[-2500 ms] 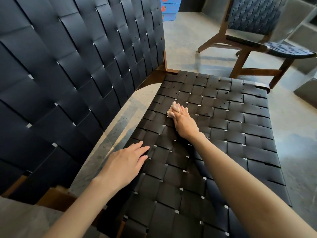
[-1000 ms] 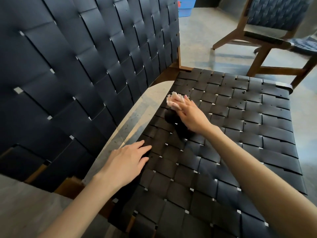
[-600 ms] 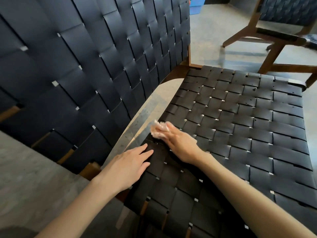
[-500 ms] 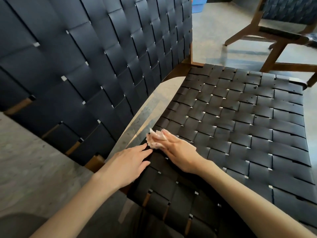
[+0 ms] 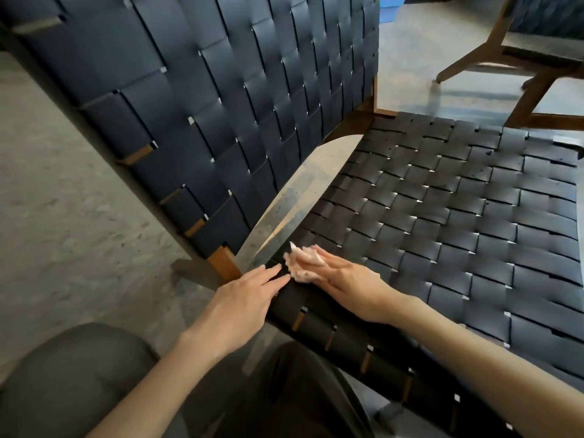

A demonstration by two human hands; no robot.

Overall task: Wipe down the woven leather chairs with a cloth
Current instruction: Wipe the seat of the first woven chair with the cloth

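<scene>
Cloth (image 5: 302, 265) of pale pink, small and crumpled, lies on the corner of the woven seat (image 5: 458, 216) nearest the camera, just beside the gap that parts the seat from the backrest (image 5: 221, 90). The right hand (image 5: 350, 287) is released, not clenched. It lies on top of the cloth with its fingers stretched out nearly straight, pressing it flat against the black leather straps. The bunched edge of the cloth shows past the fingertips. The left hand (image 5: 243, 306) is released as well, palm down and fingers straight. Its fingertips rest on the edge strap of the same corner, just beside the cloth and the right hand's fingers. Whether it touches the cloth cannot be told.

The seat is a weave of broad black straps wrapped over a brown wooden frame (image 5: 222, 267), which shows at the corner and between the straps along the near edge. The backrest, woven the same way in dark straps, rises tilted at the left. Grey concrete floor (image 5: 63, 216) lies around the seat and shows through the gap. The person's knees (image 5: 72, 384), in dark trousers, fill the bottom left. A second chair (image 5: 537, 52) with a wooden frame stands well apart at the upper right, and a blue object (image 5: 390, 7) is at the top edge.
</scene>
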